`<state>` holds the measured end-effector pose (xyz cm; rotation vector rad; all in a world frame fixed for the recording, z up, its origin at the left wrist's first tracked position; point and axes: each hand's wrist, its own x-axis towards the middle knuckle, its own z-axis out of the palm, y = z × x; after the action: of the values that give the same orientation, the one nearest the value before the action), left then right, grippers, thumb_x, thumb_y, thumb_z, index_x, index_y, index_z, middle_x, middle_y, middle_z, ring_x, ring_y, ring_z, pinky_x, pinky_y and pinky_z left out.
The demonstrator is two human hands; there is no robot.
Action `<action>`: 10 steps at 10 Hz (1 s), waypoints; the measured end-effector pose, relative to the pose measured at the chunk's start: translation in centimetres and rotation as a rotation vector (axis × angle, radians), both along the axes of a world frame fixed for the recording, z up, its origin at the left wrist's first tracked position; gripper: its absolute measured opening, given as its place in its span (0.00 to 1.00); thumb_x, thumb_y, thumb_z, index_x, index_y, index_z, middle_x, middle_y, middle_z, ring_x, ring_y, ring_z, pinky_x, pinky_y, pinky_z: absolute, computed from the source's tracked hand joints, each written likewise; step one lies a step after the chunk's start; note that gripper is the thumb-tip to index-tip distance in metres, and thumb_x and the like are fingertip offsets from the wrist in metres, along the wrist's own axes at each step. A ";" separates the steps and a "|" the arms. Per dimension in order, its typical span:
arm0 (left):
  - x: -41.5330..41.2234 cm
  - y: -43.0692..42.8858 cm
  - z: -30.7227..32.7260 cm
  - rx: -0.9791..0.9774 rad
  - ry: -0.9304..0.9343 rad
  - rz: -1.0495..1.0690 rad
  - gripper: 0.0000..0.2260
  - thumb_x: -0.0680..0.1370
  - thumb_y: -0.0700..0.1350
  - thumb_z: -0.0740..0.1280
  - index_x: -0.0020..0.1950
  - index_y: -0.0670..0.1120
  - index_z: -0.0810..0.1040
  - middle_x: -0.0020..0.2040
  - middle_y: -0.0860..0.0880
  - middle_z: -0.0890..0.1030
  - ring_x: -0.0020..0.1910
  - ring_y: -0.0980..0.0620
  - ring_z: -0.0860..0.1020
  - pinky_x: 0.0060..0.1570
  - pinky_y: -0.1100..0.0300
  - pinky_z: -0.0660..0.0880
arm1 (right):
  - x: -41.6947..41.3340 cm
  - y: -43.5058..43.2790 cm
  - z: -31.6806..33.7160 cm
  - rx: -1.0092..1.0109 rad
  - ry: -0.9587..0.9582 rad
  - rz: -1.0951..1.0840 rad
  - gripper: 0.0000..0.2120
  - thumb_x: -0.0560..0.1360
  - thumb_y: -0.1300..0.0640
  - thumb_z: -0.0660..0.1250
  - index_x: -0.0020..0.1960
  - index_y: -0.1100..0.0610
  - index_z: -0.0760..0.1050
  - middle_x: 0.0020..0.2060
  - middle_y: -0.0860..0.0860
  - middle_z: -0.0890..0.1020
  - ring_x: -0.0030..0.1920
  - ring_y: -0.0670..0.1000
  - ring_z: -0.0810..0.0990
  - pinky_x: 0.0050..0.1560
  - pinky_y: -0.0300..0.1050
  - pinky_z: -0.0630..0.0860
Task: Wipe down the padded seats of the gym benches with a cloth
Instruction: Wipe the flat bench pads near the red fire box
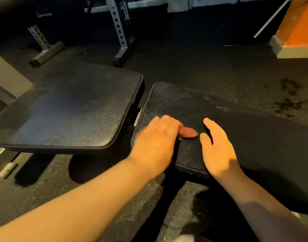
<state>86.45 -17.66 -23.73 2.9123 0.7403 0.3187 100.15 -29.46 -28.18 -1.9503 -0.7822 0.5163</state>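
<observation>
Two black padded bench sections lie side by side: the left pad [76, 109] and the longer right pad [188, 103]. My left hand [156, 138] lies flat and motion-blurred on the left end of the right pad. It presses on a small reddish-brown cloth [189, 132], which sticks out from under the hand on its right side. Most of the cloth is hidden beneath the palm. My right hand [217, 145] rests on the same pad a little to the right of the cloth, fingers straight and holding nothing.
A narrow gap with a metal bracket [138, 117] separates the two pads. White perforated rack uprights [117, 27] stand on the dark rubber floor behind. An orange block [296, 30] sits at the far right. Dark stains [287, 95] mark the floor.
</observation>
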 end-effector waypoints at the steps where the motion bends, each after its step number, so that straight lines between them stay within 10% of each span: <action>1: 0.9 2.5 1.1 -0.006 -0.071 0.368 0.14 0.79 0.39 0.54 0.61 0.49 0.71 0.58 0.48 0.73 0.59 0.45 0.69 0.63 0.51 0.65 | 1.4 -0.7 -0.2 -0.104 -0.153 0.139 0.24 0.85 0.54 0.56 0.80 0.48 0.57 0.78 0.42 0.59 0.76 0.36 0.53 0.68 0.24 0.45; 2: 3.3 -0.4 -0.1 0.037 -0.053 0.336 0.20 0.74 0.41 0.48 0.61 0.46 0.71 0.58 0.46 0.72 0.62 0.42 0.69 0.67 0.48 0.64 | 2.6 -0.5 -0.5 -0.063 -0.173 0.096 0.25 0.84 0.60 0.56 0.80 0.51 0.58 0.78 0.45 0.61 0.69 0.34 0.55 0.56 0.12 0.44; 4: 1.0 -1.3 -1.4 0.018 0.031 -0.181 0.28 0.75 0.39 0.59 0.76 0.51 0.66 0.72 0.47 0.70 0.72 0.42 0.66 0.74 0.48 0.61 | 2.7 -0.7 -1.1 -0.067 -0.170 0.043 0.25 0.84 0.64 0.54 0.79 0.53 0.60 0.77 0.49 0.63 0.72 0.41 0.62 0.66 0.23 0.52; 5: 0.9 3.9 0.3 0.022 -0.043 0.186 0.24 0.76 0.40 0.58 0.73 0.50 0.67 0.66 0.48 0.72 0.64 0.42 0.71 0.66 0.45 0.69 | 2.9 -0.5 -1.3 -0.100 -0.322 0.091 0.23 0.83 0.64 0.51 0.78 0.59 0.61 0.74 0.58 0.68 0.73 0.58 0.67 0.72 0.48 0.64; 6: 4.0 0.8 -0.8 -0.021 -0.109 0.351 0.23 0.78 0.39 0.61 0.73 0.43 0.65 0.66 0.44 0.71 0.67 0.40 0.68 0.70 0.45 0.64 | 3.0 -0.3 -1.4 -0.096 -0.320 0.082 0.23 0.83 0.63 0.51 0.77 0.60 0.62 0.73 0.60 0.69 0.72 0.60 0.67 0.71 0.51 0.64; 8: 3.6 -3.3 -1.6 -0.095 -0.027 -0.108 0.19 0.80 0.42 0.63 0.71 0.48 0.67 0.67 0.47 0.73 0.66 0.45 0.69 0.68 0.51 0.65 | 3.1 -1.0 -1.6 -0.039 -0.358 0.070 0.23 0.79 0.68 0.54 0.73 0.62 0.69 0.71 0.58 0.71 0.72 0.57 0.68 0.67 0.33 0.58; 10: 5.2 3.5 0.5 -0.020 -0.195 0.403 0.09 0.77 0.38 0.62 0.56 0.48 0.72 0.55 0.44 0.75 0.57 0.40 0.73 0.56 0.46 0.68 | 2.8 -1.0 -1.7 -0.020 -0.340 0.047 0.24 0.81 0.65 0.54 0.76 0.58 0.65 0.73 0.55 0.70 0.73 0.54 0.66 0.68 0.36 0.58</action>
<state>91.70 -14.19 -23.26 2.6420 1.2815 0.6176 102.98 -30.43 -29.89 -2.0701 -1.0407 0.2207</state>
